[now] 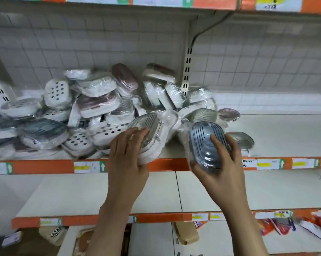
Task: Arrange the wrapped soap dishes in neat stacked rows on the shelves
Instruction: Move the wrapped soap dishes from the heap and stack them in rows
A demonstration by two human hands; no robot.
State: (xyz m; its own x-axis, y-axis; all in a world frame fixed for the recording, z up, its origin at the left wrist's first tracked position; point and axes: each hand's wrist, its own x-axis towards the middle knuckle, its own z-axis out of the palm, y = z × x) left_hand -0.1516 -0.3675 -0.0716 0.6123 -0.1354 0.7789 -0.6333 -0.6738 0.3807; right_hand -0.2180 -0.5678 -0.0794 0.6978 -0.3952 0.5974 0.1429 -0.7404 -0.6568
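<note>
The shelf (266, 137) carries a loose pile (93, 111) of wrapped soap dishes over its left and middle; its right half lies bare back to the grid wall (266, 58), and that looks the best room for starting rows. The pile leans toward the near edge, where the orange lip (45, 166) stands low. Pulling a dish from its near side could likely bring slick neighbours sliding over the lip onto the lower shelf (82, 193).

The left hand (127, 154) curls round a clear-topped dish (146, 133) at the pile's near right corner, still touching the heap; lifting it fast may drag the ones just beside it. The right hand (218, 163) holds a grey ribbed dish (206, 143) clear of the shelf, thumb across its top, fingers under. The film looks slippery, so a light grip may let it slip. A small dish (241, 138) lies just behind it, near the edge, easily knocked.
</note>
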